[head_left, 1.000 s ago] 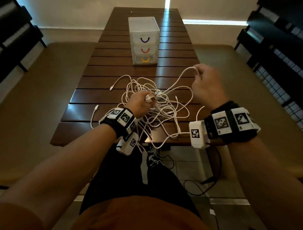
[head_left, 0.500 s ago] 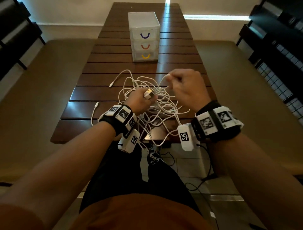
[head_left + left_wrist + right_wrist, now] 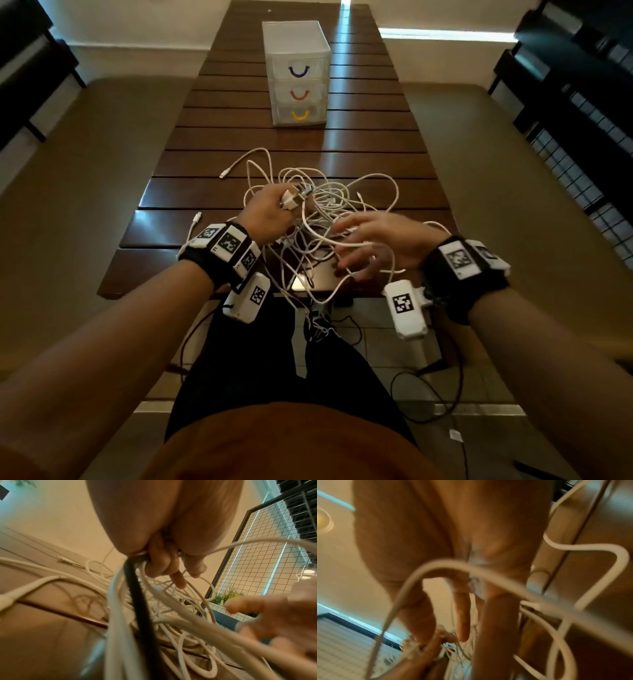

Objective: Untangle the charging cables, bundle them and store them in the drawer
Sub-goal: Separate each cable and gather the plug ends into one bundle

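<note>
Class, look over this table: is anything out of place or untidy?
Yes. The white cables lie in one knotted heap near the table's front edge, with loops hanging over it. The left hand grips several plugs together.

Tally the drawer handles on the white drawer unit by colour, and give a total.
Purple handle: 1
Red handle: 1
Yellow handle: 1
Total: 3 handles, one on each drawer of the unit, purple on top and yellow at the bottom.
</note>
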The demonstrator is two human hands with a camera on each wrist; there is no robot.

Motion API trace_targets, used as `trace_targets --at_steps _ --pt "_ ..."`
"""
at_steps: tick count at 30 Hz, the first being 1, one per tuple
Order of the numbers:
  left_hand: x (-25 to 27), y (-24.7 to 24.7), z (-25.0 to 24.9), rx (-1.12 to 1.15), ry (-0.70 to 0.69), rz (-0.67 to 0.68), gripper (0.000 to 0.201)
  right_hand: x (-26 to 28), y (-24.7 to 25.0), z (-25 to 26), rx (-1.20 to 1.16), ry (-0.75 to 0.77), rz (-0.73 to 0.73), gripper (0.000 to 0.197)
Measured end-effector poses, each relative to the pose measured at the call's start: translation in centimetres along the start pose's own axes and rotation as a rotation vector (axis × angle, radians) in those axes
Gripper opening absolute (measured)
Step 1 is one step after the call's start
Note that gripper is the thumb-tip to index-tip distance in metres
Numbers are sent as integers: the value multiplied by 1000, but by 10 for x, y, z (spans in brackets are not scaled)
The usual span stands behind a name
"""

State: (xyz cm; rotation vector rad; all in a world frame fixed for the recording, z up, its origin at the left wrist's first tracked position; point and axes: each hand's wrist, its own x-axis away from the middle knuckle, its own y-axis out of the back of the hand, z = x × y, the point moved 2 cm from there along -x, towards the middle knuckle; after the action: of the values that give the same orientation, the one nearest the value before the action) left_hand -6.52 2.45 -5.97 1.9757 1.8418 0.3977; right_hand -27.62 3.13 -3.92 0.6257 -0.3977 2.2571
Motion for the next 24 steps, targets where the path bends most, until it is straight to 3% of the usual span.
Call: trace_targets --at_steps 3,5,7,9,11,13,16,17,19,21,24 --pt "7 7 -7 29 -27 22 12 -39 -16 -8 201 -125 77 26" --pt "12 15 -10 45 -40 -2 11 -59 -23 -1 200 -156 86 24" --pt "17 24 -11 72 -42 -47 13 -76 -18 14 352 -35 -64 30" --pt "22 32 -9 78 -65 -92 14 -83 -9 33 508 145 -306 50" --pt "26 37 -4 78 -69 -129 12 -86 -2 43 604 240 -409 59" --pt "27 41 5 93 -60 -184 19 -91 2 41 640 235 -434 53" --pt "26 41 13 111 -54 -240 27 -86 -2 35 779 219 -542 29" --pt "25 38 13 121 -65 -242 28 -80 -9 34 744 278 -553 26" --pt "24 31 8 117 -95 -237 25 -72 -22 34 552 366 -558 48" --pt "23 21 5 103 -123 -177 13 -70 -29 41 487 354 -584 68" --pt "28 8 -5 101 -201 -100 16 -72 -33 50 478 361 -521 65"
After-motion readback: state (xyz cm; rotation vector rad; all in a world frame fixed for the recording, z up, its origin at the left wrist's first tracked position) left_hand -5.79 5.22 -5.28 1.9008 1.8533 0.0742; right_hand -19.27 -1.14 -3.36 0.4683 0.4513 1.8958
